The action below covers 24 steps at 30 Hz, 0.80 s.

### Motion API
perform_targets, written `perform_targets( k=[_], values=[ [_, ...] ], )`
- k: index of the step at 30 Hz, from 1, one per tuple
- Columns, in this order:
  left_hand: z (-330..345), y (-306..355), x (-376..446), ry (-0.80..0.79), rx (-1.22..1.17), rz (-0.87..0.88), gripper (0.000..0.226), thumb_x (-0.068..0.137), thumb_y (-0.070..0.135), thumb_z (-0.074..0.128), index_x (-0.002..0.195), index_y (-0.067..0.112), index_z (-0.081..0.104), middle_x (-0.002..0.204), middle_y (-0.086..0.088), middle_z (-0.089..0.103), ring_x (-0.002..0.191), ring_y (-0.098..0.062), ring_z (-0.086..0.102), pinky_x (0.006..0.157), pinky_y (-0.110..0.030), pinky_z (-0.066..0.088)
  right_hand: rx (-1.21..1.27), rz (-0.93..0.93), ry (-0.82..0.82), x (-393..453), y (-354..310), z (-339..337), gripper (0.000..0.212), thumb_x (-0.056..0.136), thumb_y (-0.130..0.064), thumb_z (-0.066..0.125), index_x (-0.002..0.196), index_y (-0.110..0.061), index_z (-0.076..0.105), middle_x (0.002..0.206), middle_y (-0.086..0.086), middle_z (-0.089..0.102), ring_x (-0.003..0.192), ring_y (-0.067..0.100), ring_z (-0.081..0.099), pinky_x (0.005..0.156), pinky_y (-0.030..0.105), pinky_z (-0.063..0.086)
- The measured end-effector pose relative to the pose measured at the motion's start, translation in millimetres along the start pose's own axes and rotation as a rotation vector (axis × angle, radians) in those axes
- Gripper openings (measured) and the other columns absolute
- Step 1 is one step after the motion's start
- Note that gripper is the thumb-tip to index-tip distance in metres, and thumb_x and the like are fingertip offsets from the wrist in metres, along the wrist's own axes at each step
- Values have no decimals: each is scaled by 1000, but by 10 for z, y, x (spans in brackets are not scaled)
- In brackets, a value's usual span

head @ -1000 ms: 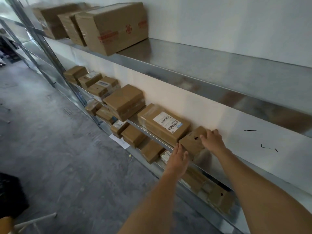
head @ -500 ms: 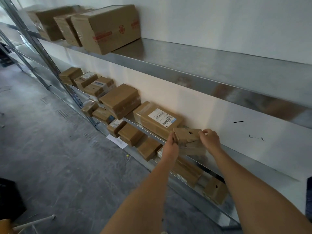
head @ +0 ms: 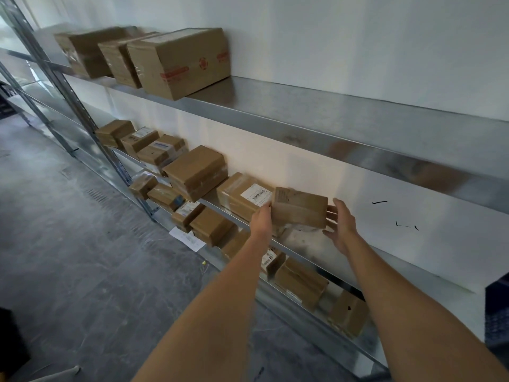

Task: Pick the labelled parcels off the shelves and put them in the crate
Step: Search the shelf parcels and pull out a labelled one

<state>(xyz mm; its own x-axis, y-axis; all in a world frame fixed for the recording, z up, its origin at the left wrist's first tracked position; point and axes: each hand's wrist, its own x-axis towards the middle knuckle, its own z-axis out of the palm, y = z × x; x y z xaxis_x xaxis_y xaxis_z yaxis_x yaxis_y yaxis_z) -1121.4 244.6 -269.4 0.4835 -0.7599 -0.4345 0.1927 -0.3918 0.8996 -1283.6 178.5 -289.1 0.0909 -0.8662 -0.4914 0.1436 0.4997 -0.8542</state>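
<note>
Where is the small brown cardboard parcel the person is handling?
The small brown cardboard parcel is held between the left hand and right hand, above the middle metal shelf, just right of the flat barcode-labelled parcel.

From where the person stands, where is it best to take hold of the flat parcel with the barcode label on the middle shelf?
Probably by its two short ends. The flat parcel lies label-up on the middle shelf with its back against the wall, so come from the front. The small box, between the left hand and right hand, must clear first.

Both arms reach forward; left hand [head: 263, 217] grips, right hand [head: 340, 226] open, fingers spread.
</note>
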Motion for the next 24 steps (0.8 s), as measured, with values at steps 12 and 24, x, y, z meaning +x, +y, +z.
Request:
perform_targets(
  k=[12,24],
  values=[
    [-39,294,23,39,12,-39,40,100,40,36,125,10,46,121,-6,53,101,-19,46,85,-33,33,-23,16,-47,-58,-212,158,51,95,-54,44,123,-14,58,113,11,63,107,30,57,84,41,51],
    [211,190,75,-124,198,19,44,104,35,31,133,10,53,121,-1,56,112,-19,50,104,-33,33,-159,6,161,-62,-93,-90,49,88,-59,55,106,-14,63,106,6,69,98,23,61,86,37,46]
  ],
)
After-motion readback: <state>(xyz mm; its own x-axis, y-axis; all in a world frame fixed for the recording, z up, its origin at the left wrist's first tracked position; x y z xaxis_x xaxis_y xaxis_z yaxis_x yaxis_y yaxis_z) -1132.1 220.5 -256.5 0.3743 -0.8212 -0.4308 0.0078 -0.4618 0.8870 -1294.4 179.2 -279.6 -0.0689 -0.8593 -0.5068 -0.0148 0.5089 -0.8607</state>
